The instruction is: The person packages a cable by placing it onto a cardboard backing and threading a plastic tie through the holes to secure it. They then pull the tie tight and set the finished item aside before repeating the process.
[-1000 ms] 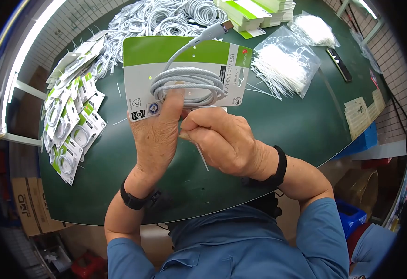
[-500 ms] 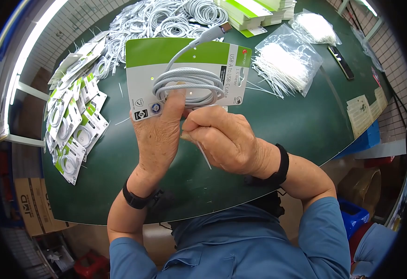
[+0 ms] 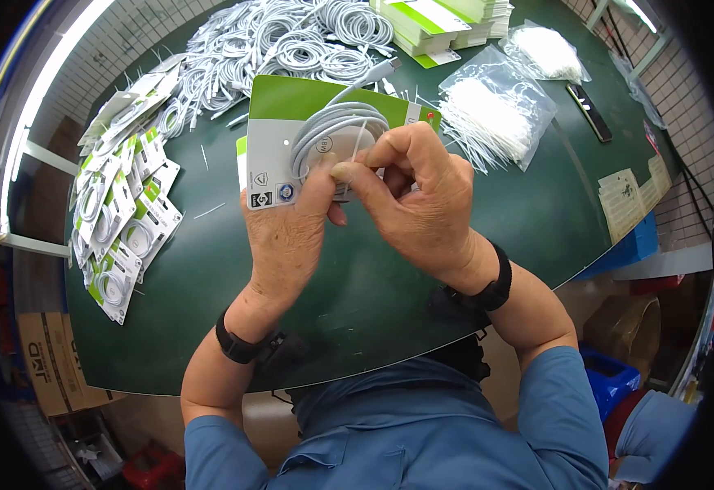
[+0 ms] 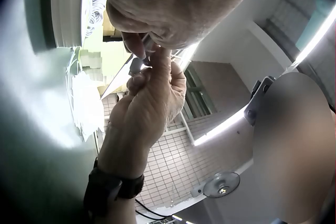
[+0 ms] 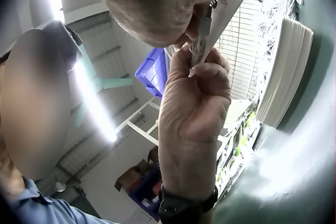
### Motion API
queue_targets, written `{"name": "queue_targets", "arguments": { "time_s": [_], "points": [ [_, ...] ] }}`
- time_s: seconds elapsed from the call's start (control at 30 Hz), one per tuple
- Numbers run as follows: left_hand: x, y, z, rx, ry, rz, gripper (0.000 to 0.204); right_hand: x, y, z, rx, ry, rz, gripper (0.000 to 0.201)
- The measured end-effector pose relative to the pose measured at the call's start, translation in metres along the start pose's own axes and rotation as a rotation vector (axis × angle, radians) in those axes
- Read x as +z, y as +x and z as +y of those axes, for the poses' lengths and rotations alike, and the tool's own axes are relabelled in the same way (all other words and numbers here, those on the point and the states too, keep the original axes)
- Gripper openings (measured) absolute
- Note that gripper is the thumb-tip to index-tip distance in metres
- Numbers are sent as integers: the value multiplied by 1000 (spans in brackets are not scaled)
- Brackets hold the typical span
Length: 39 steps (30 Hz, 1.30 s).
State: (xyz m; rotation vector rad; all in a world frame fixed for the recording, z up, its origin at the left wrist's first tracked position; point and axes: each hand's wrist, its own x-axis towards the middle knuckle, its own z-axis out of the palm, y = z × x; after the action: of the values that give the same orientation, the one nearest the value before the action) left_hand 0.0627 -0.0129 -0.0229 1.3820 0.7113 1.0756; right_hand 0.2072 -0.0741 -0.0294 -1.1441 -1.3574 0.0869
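Note:
My left hand [image 3: 287, 237] grips a green and grey printed card [image 3: 269, 147] from below, its thumb over the front. Lying against the card's face is a coiled light grey USB cable [image 3: 320, 122], one plug end sticking up past the top edge. A thin white cable tie [image 3: 359, 140] stands across the coil's right part. My right hand [image 3: 426, 204] pinches that tie between thumb and index finger, close beside the left thumb, and covers the card's lower right. Both hands also meet at the card in the left wrist and right wrist views.
Coiled cables [image 3: 291, 45] are heaped at the back, beside stacked cards [image 3: 426, 20]. Bags of white cable ties [image 3: 496, 114] lie back right, near a dark flat object [image 3: 590, 113] and papers [image 3: 630, 200]. Carded cables [image 3: 128, 220] pile up on the green table's [image 3: 455, 327] left.
My right hand has risen from below the card to the coil's front, its fingers opening from a fist into a pinch. The tie now points upward. The card has shifted slightly right and tilted.

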Motion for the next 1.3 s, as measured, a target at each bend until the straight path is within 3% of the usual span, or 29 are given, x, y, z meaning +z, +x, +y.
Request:
{"name": "queue_targets", "arguments": {
  "time_s": [0.17, 0.3, 0.4, 0.57, 0.67, 0.83, 0.97, 1.07, 1.3],
  "points": [
    [0, 0, -2, 10, -20, 4, 19, -4, 5, 14, -247, -135, -24, 20],
    [-4, 2, -7, 144, 63, -37, 20, -7, 13, 19, -419, -211, -71, 25],
    [-4, 5, -5, 19, -54, 13, 19, -8, 18, 16, -530, -384, -77, 30],
    [-2, 4, -8, -36, -88, 30, 19, -9, 13, 16, -575, -398, -115, 38],
    [-5, 4, -8, 47, -41, -76, 20, -14, 13, 12, -564, -400, -138, 44],
    [-3, 1, 3, -7, -118, 5, 18, -21, 15, 1, -656, -365, -160, 49],
    [-3, 0, 5, 84, -102, 23, 16, -21, 10, -8, -660, -296, -174, 43],
    [-7, -2, 6, 197, 92, -58, 14, -21, 1, -6, -563, -203, -194, 37],
    [-14, 0, 0, 377, 292, -88, 17, -20, 0, -10, -546, -178, -194, 33]
  ]
}}
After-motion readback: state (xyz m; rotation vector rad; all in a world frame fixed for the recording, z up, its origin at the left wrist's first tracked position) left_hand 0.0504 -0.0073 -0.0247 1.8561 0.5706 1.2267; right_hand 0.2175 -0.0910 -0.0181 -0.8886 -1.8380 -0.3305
